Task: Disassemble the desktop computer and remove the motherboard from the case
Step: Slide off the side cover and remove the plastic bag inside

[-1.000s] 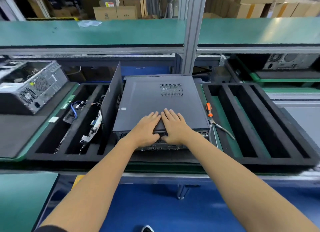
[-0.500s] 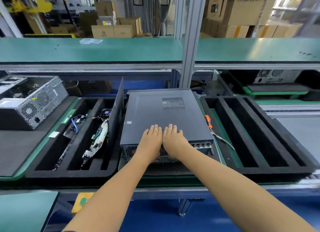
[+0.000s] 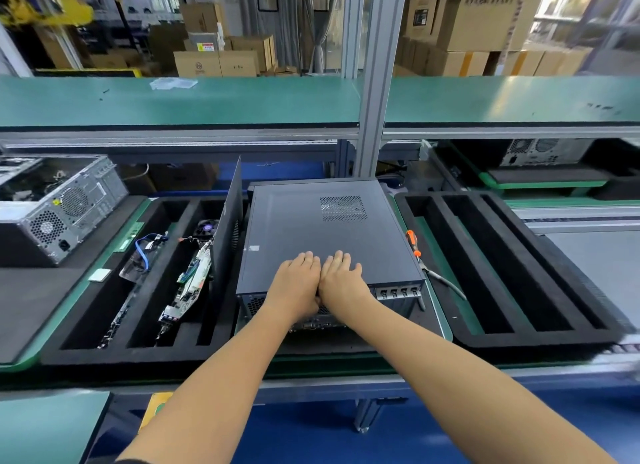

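Note:
A dark grey desktop computer case (image 3: 311,228) lies flat on the bench, its side cover closed with a vent grille at the far right. The rear ports face me. My left hand (image 3: 296,285) and my right hand (image 3: 343,280) lie side by side on the near edge of the cover, fingers straight and flat, palms over the rear rim. The thumbs are tucked under the edge and hidden. The motherboard inside is not visible.
A loose side panel (image 3: 228,228) stands upright left of the case. The black foam tray (image 3: 104,328) on the left holds circuit boards, a fan and cables. An orange-handled tool (image 3: 414,245) and pliers lie right of the case, beside an empty foam tray (image 3: 519,266). Another open case (image 3: 65,207) sits far left.
Both hands have stayed on the near edge of the cover and drawn closer together. The camera has tilted up, so the bench sits lower in view.

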A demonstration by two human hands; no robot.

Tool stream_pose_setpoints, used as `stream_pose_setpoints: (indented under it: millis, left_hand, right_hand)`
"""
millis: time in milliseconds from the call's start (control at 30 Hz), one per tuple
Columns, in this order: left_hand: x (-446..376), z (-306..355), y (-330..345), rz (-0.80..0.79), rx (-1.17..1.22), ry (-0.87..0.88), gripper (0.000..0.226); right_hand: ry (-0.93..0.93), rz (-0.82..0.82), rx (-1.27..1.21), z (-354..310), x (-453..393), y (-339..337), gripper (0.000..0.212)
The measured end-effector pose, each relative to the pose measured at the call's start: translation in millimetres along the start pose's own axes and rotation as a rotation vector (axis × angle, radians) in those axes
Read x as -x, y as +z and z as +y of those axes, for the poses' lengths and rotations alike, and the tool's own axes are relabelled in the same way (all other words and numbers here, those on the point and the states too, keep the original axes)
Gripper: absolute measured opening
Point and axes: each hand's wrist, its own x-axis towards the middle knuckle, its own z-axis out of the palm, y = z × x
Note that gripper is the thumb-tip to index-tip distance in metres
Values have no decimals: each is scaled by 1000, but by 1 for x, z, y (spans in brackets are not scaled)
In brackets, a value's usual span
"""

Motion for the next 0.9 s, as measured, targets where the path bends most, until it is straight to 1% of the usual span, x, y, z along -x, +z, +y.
stream_pose_setpoints:
  millis: [100, 233, 400, 600, 700, 800, 900]
  left_hand:
    - [0, -3, 0, 16, -12, 19, 73]
    - [2, -4, 1, 21, -19, 33, 78]
    - [2, -4, -1, 12, -36, 44, 80]
    - [6, -1, 5, 16, -72, 57, 73]
    - [11, 2, 8, 31, -80, 48, 68]
    - [12, 1, 6, 34, -71, 60, 71]
    - [13, 3, 5, 32, -75, 50, 72]
  right_hand:
    - [-1, 7, 18, 0, 1, 1, 70]
    - [-16, 10, 31, 1, 3, -2, 63]
    - [-21, 22, 44, 2, 6, -4, 59]
    - [-30, 33, 58, 0, 9, -2, 59]
    - [-36, 92, 72, 0, 13, 2, 58]
    - [-53, 78, 84, -1, 16, 1, 60]
    - [-41, 97, 87, -3, 18, 3, 63]
